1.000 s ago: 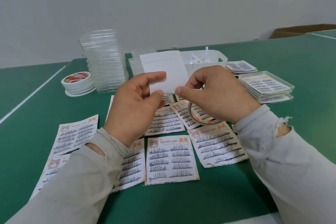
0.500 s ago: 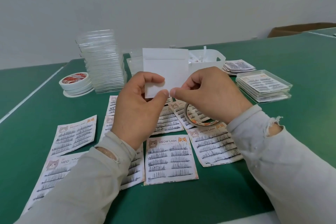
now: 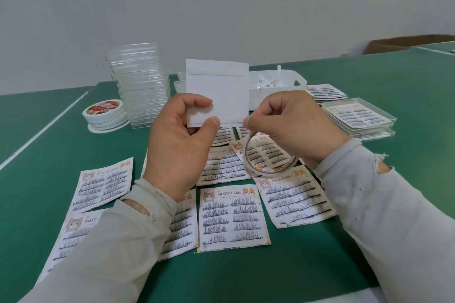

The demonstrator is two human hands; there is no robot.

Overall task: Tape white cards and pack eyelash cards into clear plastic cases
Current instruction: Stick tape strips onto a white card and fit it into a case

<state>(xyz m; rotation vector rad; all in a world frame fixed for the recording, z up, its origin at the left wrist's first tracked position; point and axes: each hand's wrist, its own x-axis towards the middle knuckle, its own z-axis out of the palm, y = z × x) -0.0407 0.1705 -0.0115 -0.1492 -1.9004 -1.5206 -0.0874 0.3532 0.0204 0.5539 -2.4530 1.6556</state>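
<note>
Head view, left to right. A stack of tape rolls (image 3: 104,114) is lying on the green surface (image 3: 37,155) at far left, just beside a tall stack of clear plastic cases (image 3: 140,85). Eyelash cards (image 3: 232,216) printed "MEOW LASH" are lying spread over the near surface, several overlapping.

The left hand (image 3: 181,145) is holding a white card (image 3: 218,92) upright above the eyelash cards; its grip is pinching the card's lower left corner, forefinger in front near the card's face and thumb at the bottom edge. A strip of tape is showing across the upper part of the card.

The right hand (image 3: 293,128) is meeting the card's lower right corner, its grip pressed together with thumb and forefinger pinching at that edge; whether it is pinching tape or the card itself cannot be told. A thin tape ring (image 3: 269,155) is hanging under this hand, over the eyelash cards.

Behind the card a white bin (image 3: 275,92) is holding paper scraps. At far right, packed cases (image 3: 359,118) are lying stacked beside a small pile of loose cards (image 3: 325,92).
</note>
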